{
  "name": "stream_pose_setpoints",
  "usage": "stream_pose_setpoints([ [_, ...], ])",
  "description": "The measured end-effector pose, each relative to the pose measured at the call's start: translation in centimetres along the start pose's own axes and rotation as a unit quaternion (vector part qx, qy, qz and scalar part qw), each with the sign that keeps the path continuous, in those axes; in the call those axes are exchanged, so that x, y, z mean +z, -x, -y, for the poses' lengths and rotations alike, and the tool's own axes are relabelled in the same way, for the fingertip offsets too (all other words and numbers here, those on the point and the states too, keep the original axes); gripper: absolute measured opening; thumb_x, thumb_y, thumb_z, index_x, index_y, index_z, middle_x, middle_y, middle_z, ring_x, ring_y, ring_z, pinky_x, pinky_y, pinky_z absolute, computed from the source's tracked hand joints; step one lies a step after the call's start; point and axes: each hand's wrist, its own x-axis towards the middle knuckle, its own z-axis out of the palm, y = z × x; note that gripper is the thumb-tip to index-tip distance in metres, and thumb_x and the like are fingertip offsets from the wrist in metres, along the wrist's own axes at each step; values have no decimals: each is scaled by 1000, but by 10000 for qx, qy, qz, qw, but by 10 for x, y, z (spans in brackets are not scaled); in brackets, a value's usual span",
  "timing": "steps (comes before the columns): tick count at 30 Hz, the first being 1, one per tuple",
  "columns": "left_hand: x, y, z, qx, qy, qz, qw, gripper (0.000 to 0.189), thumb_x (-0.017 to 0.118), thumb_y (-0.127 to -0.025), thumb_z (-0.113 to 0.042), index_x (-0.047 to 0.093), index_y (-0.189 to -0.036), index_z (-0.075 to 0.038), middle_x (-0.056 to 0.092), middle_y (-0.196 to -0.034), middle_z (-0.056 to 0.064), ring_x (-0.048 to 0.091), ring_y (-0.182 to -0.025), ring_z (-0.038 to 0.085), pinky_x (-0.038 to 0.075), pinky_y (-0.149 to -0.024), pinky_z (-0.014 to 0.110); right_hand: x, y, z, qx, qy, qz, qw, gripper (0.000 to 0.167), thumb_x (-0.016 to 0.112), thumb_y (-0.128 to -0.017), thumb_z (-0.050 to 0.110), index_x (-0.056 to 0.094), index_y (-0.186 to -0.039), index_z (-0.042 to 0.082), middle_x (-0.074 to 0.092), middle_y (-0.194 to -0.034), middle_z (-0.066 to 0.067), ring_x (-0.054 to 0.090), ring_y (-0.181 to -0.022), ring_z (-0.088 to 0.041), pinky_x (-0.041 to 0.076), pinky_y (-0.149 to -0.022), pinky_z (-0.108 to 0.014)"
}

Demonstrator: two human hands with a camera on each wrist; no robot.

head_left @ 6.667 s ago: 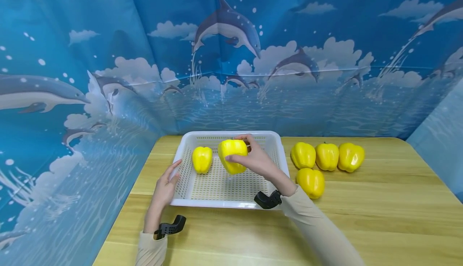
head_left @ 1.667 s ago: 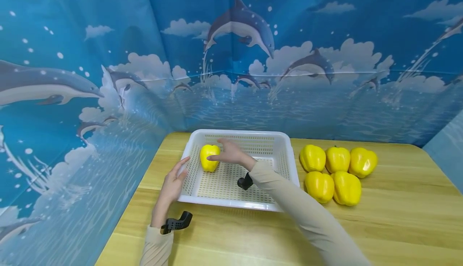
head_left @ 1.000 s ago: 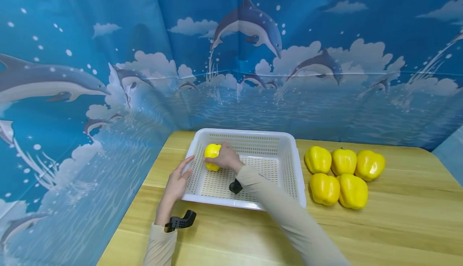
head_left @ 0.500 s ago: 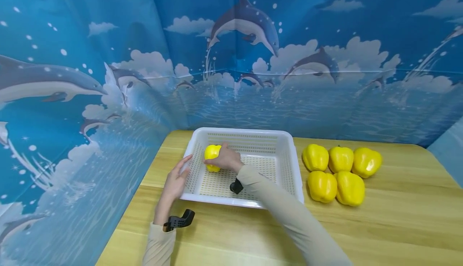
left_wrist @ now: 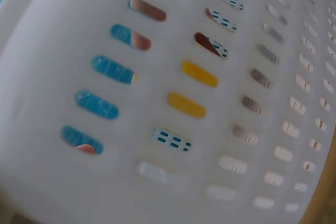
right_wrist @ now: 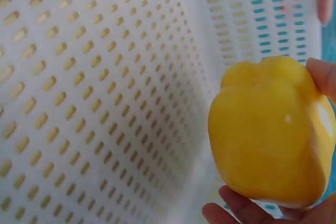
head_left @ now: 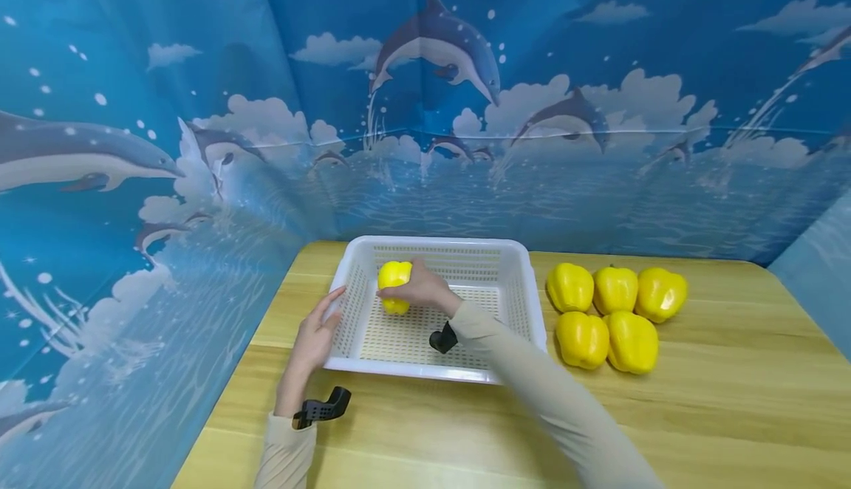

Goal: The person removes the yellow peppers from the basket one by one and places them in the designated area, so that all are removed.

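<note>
In the head view my right hand [head_left: 425,287] grips a yellow bell pepper [head_left: 395,275] inside the left half of a white slotted plastic basket [head_left: 435,374]. The right wrist view shows this bell pepper [right_wrist: 268,129] close up, with the thumb at its upper side and fingers beneath it. My left hand [head_left: 315,337] rests against the basket's left side, its fingers stretched along the rim. Only the slotted basket wall [left_wrist: 131,129] fills the left wrist view.
Several more yellow bell peppers, including a front one [head_left: 632,342], sit in two rows on the wooden table [head_left: 731,371] right of the basket. A blue dolphin-print curtain [head_left: 425,179] hangs directly behind the table.
The bell pepper held earlier now sits with the group on the table. My right hand has returned to the basket, gripped the remaining bell pepper and moved it slightly from the left wall.
</note>
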Motion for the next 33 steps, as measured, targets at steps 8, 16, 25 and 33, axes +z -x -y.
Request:
stream_pose_setpoints([
  [8, -2, 1, 1, -60, 4, 28, 10000, 44, 40, -102, -15, 39, -145, -23, 37, -145, 20, 55, -109, 36, 49, -81, 48, -24, 14, 7, -368, -459, -125, 9982, 95, 74, -73, 54, 29, -139, 3, 57, -104, -12, 59, -84, -24, 49, -65, -35],
  [16, -3, 1, 2, -75, 32, 39, 10000, 44, 40, -102, -14, 39, -146, -22, 40, -142, 21, 59, -101, 35, 51, -76, 46, -53, 30, 7, -753, -478, -481, 9948, 88, 73, -71, 59, 34, -133, 10, 57, -102, -8, 58, -82, -22, 49, -64, -36],
  [25, -2, 1, 0, -85, -7, 54, 9999, 44, 39, -103, -15, 38, -146, -22, 41, -141, 22, 59, -98, 34, 51, -74, 45, -71, 59, -5, -851, -526, -895, 9910, 83, 73, -70, 60, 37, -129, 13, 55, -103, -6, 58, -81, -22, 50, -62, -35],
  [33, 1, 1, -2, -30, -102, 50, 9999, 44, 38, -103, -15, 38, -146, -22, 40, -143, 22, 57, -103, 35, 50, -77, 45, -98, 98, -23, -867, -920, -1027, 9866, 89, 78, -71, 52, 31, -134, 11, 49, -113, -11, 56, -87, -27, 51, -66, -36],
])
